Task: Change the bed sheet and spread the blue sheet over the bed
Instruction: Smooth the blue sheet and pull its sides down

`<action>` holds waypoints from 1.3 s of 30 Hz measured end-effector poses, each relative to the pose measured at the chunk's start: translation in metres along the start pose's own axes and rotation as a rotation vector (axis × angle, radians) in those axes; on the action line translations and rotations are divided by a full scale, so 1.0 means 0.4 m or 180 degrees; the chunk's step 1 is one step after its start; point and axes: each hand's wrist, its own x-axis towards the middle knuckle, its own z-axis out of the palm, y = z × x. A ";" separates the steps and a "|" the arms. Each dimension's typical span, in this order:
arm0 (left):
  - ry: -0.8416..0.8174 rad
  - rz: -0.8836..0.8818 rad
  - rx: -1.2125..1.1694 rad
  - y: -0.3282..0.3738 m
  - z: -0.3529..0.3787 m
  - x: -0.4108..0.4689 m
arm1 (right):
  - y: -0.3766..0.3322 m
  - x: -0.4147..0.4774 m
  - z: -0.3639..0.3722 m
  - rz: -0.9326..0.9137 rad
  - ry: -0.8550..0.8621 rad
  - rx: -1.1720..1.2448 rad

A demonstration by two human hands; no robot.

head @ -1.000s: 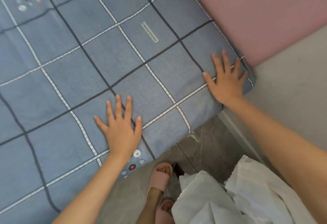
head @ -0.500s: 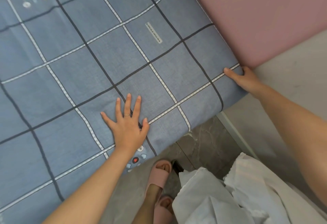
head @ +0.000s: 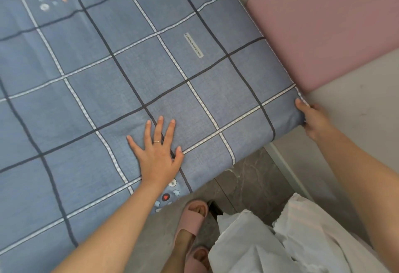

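Blue checked cloth, the sheet (head: 151, 67), was seen spread flat and almost without folds over most of the view. Its far edge was laid against a pink panel (head: 323, 24) and touched it along the whole visible length. Its near edge was hung over the side, above the grey floor (head: 254, 177).

The left hand (head: 156, 156) was pressed flat on the sheet just inside this near edge, with the fingers straight and spread; nothing was held by it. A ring (head: 157, 141) was worn on one finger.

The right hand (head: 313, 119) was placed at the corner where the near edge and the panel edge meet. Its thumb was laid on top of the corner and the fingers were curled down round it, so the corner of the sheet was gripped; the fingertips were hidden behind the cloth.

A pale wall (head: 356, 121) was found close beside this corner, so little room was left on that side. Only a narrow strip of floor was left open between the near edge and the pink slippers (head: 192, 216). White cloth (head: 280, 247) was seen at the lower right, near the slippers. A small label (head: 193, 45) was seen on the sheet, well apart from both hands.
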 end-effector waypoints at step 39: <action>-0.0015 0.1591 -0.0885 -0.211 -0.090 -0.461 | 0.158 -0.497 0.326 -0.1611 -0.1116 -0.5255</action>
